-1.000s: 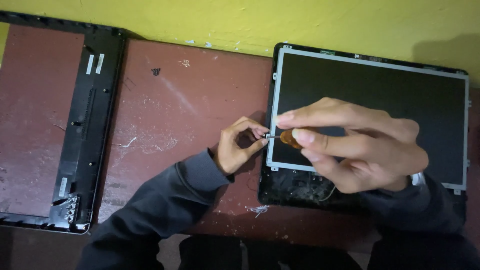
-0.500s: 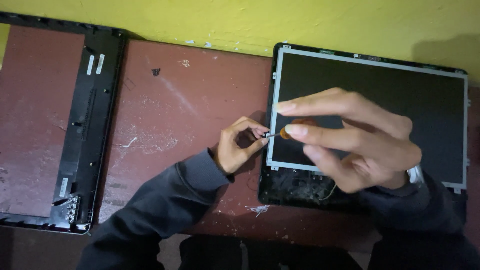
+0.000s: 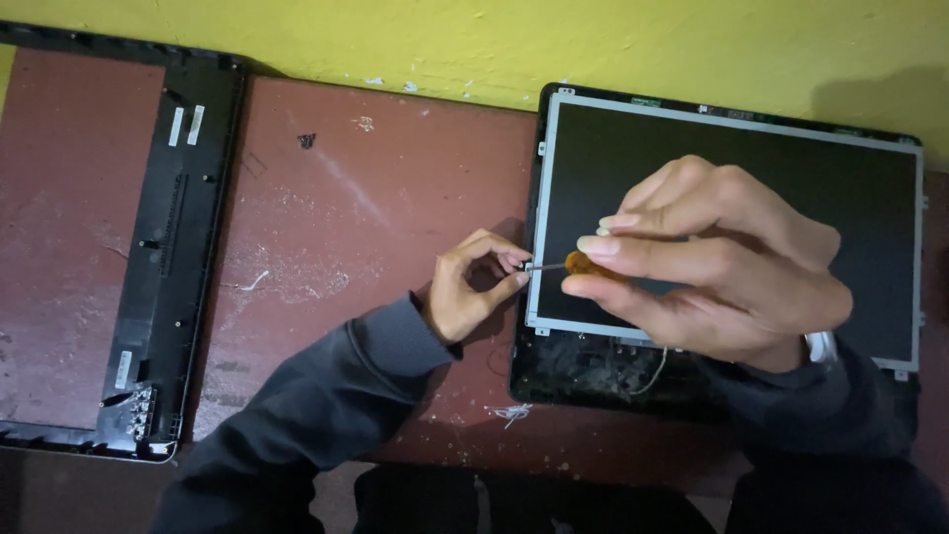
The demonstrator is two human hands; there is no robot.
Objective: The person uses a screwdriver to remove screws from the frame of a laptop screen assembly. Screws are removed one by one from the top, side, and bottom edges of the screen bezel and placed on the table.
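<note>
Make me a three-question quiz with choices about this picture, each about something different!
1. Where does the empty black plastic frame lie?
A. Far left on the table
B. On the screen
C. In a hand

2. What colour is the wall behind the table?
A. Blue
B. Yellow
C. White

3. What is the right hand doing?
A. Lying flat and empty
B. Holding a small orange-handled screwdriver
C. Touching the wall

Answers:
1 A, the frame lies at the left edge of the reddish-brown table, apart from the dark flat screen panel.
2 B, the wall is yellow.
3 B, its fingers pinch the screwdriver, tip at the panel's left edge by the left hand.
</note>
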